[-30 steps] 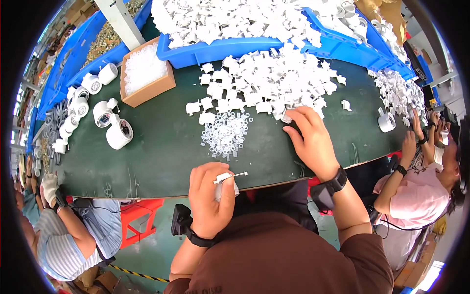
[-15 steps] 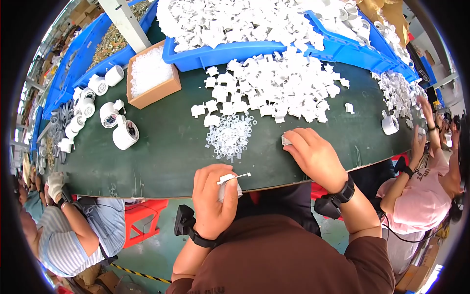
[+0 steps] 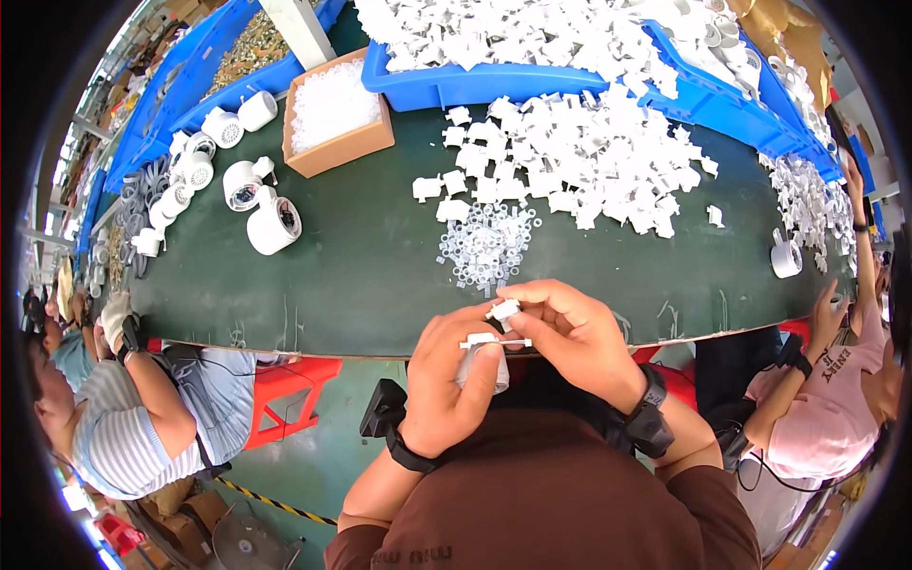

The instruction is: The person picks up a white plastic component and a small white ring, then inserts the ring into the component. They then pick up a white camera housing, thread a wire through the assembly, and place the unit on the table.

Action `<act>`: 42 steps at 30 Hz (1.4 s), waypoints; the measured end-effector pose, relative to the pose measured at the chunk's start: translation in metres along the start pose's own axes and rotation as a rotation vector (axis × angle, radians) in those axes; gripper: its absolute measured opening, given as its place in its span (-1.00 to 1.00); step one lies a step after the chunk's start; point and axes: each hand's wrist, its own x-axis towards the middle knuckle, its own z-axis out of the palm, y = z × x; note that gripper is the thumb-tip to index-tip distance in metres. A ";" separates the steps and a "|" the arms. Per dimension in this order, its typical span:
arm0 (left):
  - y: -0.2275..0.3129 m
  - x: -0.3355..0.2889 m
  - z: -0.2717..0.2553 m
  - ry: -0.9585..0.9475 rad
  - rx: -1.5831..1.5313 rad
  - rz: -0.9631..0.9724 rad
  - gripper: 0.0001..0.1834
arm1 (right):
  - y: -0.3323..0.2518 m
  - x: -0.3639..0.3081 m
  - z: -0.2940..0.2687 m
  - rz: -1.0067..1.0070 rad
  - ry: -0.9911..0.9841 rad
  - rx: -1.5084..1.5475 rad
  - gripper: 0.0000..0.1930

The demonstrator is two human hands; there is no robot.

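Observation:
Near the front edge of the green table, my left hand (image 3: 439,380) is closed round a rounded white plastic housing (image 3: 501,374), partly hidden by the thumb. A thin white stem (image 3: 513,342) sticks out sideways from its top. Just beyond, between the thumb and fingers of my right hand (image 3: 591,347), is a small white plastic piece (image 3: 504,309). My two hands are close together, with the small piece right above the housing. A heap of small translucent rings (image 3: 486,242) lies on the table beyond them.
Loose white plastic pieces (image 3: 598,161) spread before a heaped blue bin (image 3: 494,87). A cardboard box (image 3: 342,147) holds clear parts. White round housings (image 3: 274,226) stand on the left. Co-workers sit either side, one with a gloved hand (image 3: 116,318), one in a pink shirt (image 3: 822,408).
My right hand has come left and nearer with the small white piece, up to my left hand. The left hand still grips its housing. The whole view has shifted slightly.

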 end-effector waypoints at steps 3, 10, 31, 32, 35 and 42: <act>0.003 -0.002 -0.004 -0.001 -0.002 -0.037 -0.88 | 0.004 0.002 0.011 -0.170 0.074 -0.198 -0.60; 0.001 -0.005 -0.002 0.139 -0.014 -0.106 -0.88 | 0.003 0.003 0.012 -0.114 0.136 -0.109 -0.53; -0.006 -0.004 0.002 0.169 0.311 0.013 -0.60 | 0.005 0.003 0.042 -0.346 0.101 -0.284 -0.50; -0.006 -0.004 0.003 0.168 0.310 0.014 -0.60 | 0.005 0.002 0.042 -0.346 0.103 -0.284 -0.50; -0.008 -0.005 0.005 0.167 0.325 0.030 -0.60 | 0.009 0.001 0.046 -0.402 0.140 -0.346 -0.50; -0.012 -0.002 0.005 0.184 0.354 0.068 -0.63 | 0.014 0.004 0.051 -0.394 0.232 -0.320 -0.53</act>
